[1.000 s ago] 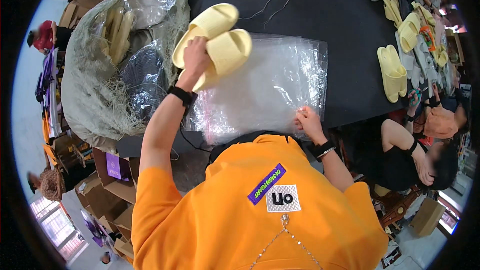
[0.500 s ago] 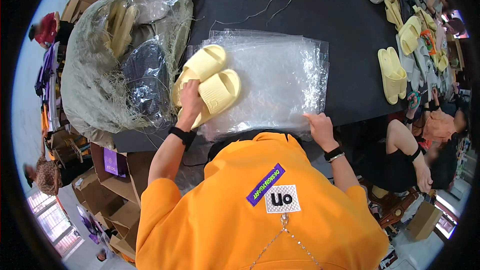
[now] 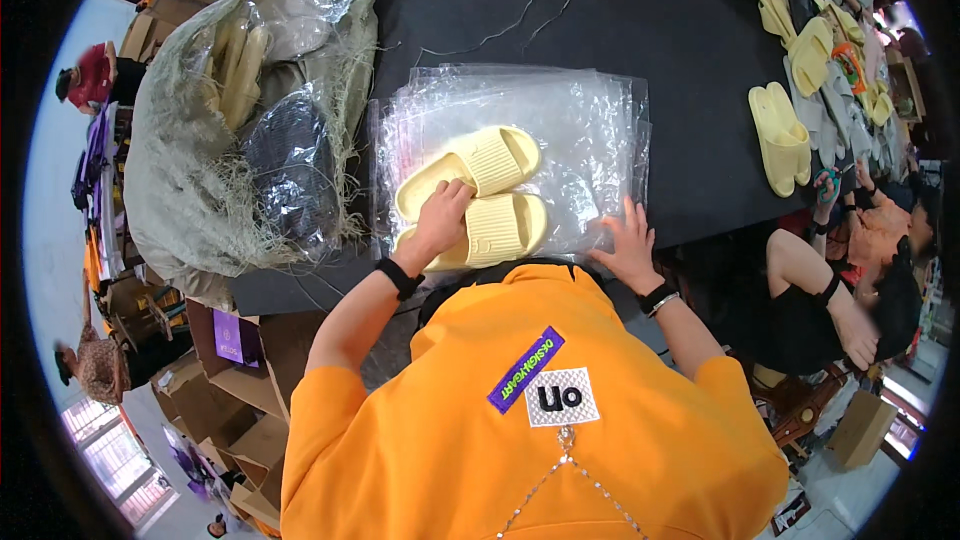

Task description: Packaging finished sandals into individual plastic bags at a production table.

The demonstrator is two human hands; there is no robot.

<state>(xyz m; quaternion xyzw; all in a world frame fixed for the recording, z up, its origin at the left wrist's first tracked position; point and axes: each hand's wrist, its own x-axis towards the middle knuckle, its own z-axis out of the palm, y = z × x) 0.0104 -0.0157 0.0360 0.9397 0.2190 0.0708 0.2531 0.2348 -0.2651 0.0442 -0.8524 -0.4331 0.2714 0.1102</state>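
Observation:
A pair of pale yellow slippers point(image 3: 480, 195) lies side by side on a stack of clear plastic bags point(image 3: 580, 115), on the black table point(image 3: 640, 10). My left hand point(image 3: 442, 220) grips the near ends of the slippers, fingers curled over them. My right hand point(image 3: 630, 245) rests flat on the near edge of the bags with fingers spread, a little right of the slippers. A black band is on each wrist. My orange shirt fills the lower middle of the view.
A large mesh sack point(image 3: 190, 170) with bagged slippers sits at the left. More yellow slippers point(image 3: 780, 135) lie at the table's right edge. A seated person point(image 3: 860, 240) works at the right. Cardboard boxes point(image 3: 230, 410) stand lower left. A thin cord point(image 3: 500, 30) lies beyond the bags.
My left hand has carried the slippers from the far left down onto the near part of the bags. My right hand has shifted slightly right along the bags' edge.

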